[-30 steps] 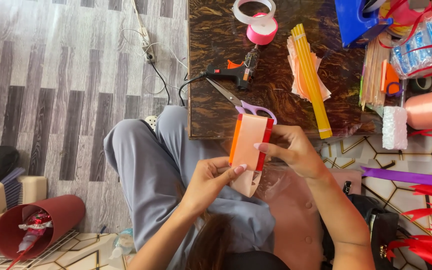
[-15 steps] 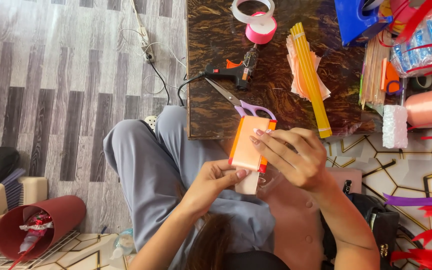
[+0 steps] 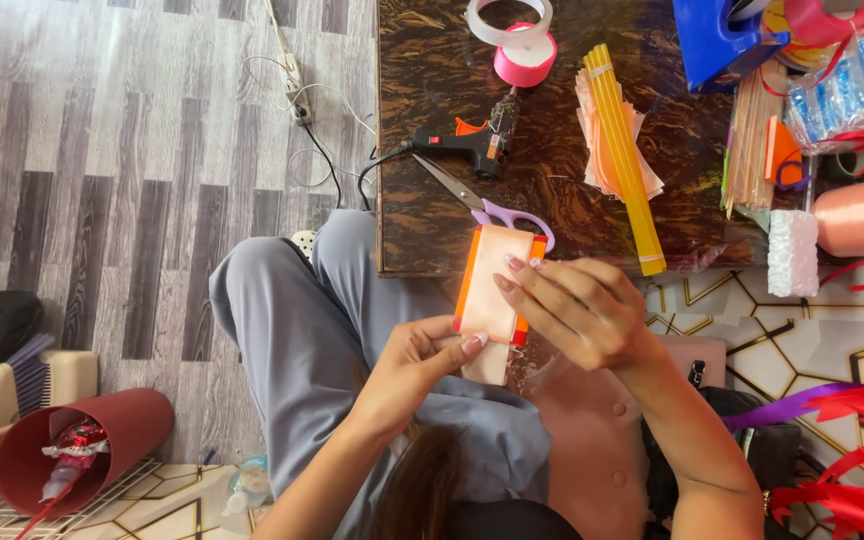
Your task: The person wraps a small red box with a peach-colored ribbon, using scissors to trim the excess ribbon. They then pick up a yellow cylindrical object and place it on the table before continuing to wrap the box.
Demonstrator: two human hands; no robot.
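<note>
Dark marbled table (image 3: 432, 215), grey plank floor (image 3: 102, 150), both hands' fingers (image 3: 472, 345) pinching peach ribbon strip (image 3: 492, 290)

The peach piece (image 3: 492, 290) with orange edges looks like thin matt paper. At twelve o'clock from it, the scissors (image 3: 487, 205) show shiny metal blades and smooth purple plastic handles. The tabletop (image 3: 552, 200) under them is glossy dark marbled brown. At one o'clock, the yellow sticks (image 3: 624, 150) look smooth and waxy
</note>
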